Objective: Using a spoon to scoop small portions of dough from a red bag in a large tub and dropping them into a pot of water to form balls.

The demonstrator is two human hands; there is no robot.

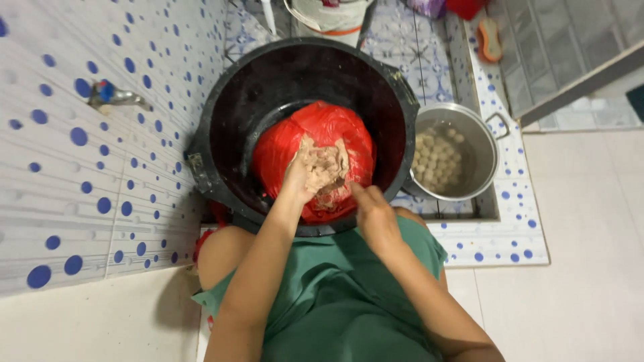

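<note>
Soft, sticky beige paste (pixel 325 171) in red bag (pixel 282 151): left hand (pixel 300 175) is gripping a clump, right hand (pixel 372 211) is resting loosely closed, empty.

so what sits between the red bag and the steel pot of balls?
Head view: only the black tub's right wall and rim stand between the red bag and the steel pot. The pot sits just outside that wall.
</note>
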